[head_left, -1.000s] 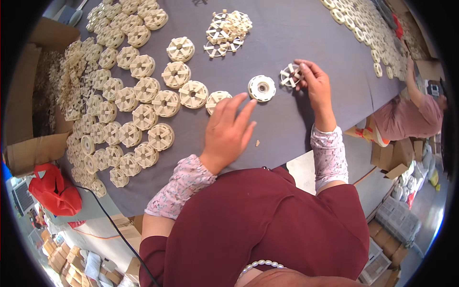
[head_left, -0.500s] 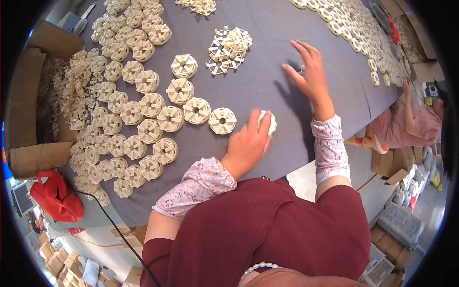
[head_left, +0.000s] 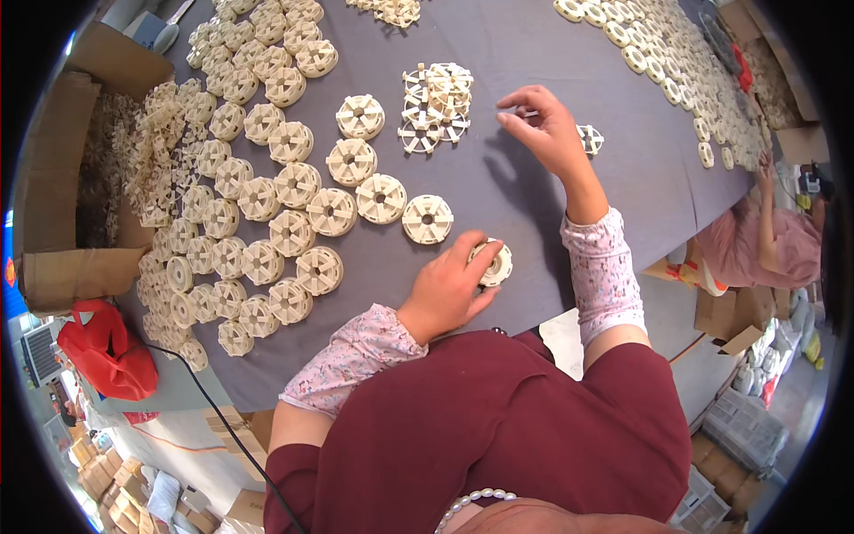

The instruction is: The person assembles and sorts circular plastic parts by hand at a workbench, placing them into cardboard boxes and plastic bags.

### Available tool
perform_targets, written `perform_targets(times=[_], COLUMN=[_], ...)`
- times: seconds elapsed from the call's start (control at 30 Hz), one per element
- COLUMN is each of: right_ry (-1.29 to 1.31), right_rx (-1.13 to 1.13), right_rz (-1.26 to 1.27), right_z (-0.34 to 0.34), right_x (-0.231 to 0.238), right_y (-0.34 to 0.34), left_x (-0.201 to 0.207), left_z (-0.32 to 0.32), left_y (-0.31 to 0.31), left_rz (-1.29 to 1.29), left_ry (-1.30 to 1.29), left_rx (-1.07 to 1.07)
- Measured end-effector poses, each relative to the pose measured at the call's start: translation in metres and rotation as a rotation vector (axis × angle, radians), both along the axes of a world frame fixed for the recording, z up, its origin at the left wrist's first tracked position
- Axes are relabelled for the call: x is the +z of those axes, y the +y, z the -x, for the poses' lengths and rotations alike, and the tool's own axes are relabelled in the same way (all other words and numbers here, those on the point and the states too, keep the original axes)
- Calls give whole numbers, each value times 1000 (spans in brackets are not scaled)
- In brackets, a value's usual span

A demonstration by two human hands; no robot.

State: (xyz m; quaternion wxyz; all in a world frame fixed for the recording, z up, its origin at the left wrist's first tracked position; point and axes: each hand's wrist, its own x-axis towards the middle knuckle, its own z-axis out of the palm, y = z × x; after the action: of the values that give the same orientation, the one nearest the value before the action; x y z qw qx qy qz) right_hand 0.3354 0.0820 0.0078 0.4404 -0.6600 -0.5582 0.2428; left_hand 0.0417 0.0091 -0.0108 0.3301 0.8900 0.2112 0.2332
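Note:
My left hand [head_left: 447, 289] rests on the table with its fingers round a cream plastic wheel-shaped part [head_left: 495, 266], whose ringed centre shows. Raised above the cloth, my right hand [head_left: 544, 133] has its thumb and fingers brought together; whatever is between them is too small to make out. Beside that wrist lies a thin spoked ring [head_left: 591, 140]. A small stack of similar spoked rings [head_left: 436, 107] sits farther off, left of my right hand. Just up and left of my left hand is a slotted round part [head_left: 428, 219], at the end of a row of like ones.
Many slotted round parts [head_left: 291, 232] cover the left of the grey cloth [head_left: 498, 44]. Beyond them are loose small pieces [head_left: 147, 147] and an open cardboard box [head_left: 49, 169]. Plain rings [head_left: 672, 91] spread at the far right, near another person [head_left: 761, 240]. A red bag [head_left: 107, 351] hangs left.
My right hand has moved left and its spread fingers have come together, uncovering the spoked ring. My left hand has shifted slightly nearer me with the wheel-shaped part, showing more of it.

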Motion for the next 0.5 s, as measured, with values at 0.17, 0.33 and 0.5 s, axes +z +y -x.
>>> perform_targets(times=[0.17, 0.33, 0.5], right_ry=[-177, -511, -466], right_rx=[-101, -167, -53], right_rz=[-86, -22, 191], right_z=[21, 49, 30], right_x=[12, 14, 22], right_y=[26, 83, 70], left_x=[3, 3, 3], left_z=[-3, -4, -1], left_y=[2, 1, 0], left_rz=[3, 3, 55], left_ry=[25, -26, -6], left_rx=[-14, -10, -5])
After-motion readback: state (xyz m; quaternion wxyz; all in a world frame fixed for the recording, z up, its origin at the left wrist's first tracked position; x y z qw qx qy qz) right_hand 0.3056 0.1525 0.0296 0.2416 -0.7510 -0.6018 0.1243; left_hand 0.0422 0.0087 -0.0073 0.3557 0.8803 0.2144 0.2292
